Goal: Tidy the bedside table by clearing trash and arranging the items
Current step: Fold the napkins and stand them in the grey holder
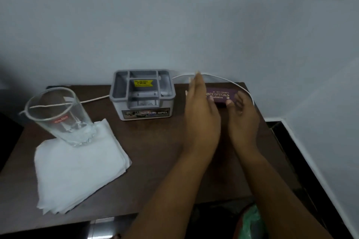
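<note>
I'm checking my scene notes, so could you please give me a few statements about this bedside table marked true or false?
1. The glass stands on the white napkin. True.
2. The grey organizer is full of pens. False: its compartments look empty.
3. Both hands are at the purple spectacle case. True: the left hand and right hand flank it.
4. The spectacle case lies left of the organizer. False: it lies to its right.
5. A white cable runs behind the case. True.

Left hand flat, fingers extended; right hand loosely curled, seemingly without grip.
</note>
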